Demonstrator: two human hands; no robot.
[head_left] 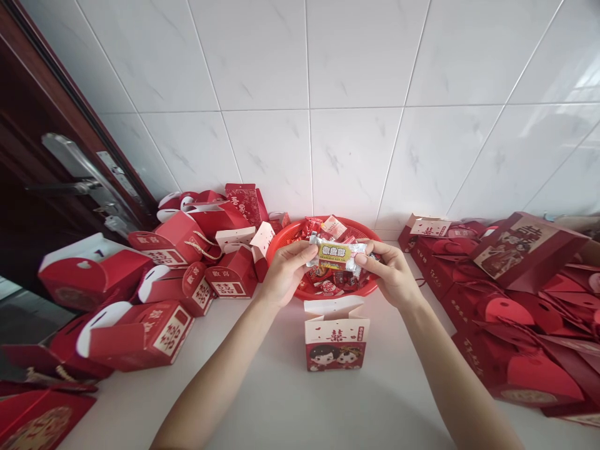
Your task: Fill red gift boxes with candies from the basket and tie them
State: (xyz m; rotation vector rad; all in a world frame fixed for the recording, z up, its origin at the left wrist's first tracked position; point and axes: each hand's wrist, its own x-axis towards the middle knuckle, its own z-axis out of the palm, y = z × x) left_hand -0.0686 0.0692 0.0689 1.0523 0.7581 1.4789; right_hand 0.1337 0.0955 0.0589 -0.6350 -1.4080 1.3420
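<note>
Between both hands I hold a wrapped candy (335, 252) with a yellow label and silvery ends. My left hand (288, 270) pinches its left end with thumb and fingers, and my right hand (390, 270) pinches the right end. Just behind and below it lies a red plastic basket (276, 236) with several wrapped sweets inside, partly hidden by my hands. Nearer to me, under the candy, a small red and white gift box (336, 337) with two cartoon faces stands upright on the white table (300, 406). Its top flaps stand up.
Several red gift boxes (140, 331) crowd the table's left side, some with rope handles. More red boxes (506, 350) are piled on the right. A white tiled wall (351, 156) rises behind; a dark door (42, 187) with a metal handle is at the left.
</note>
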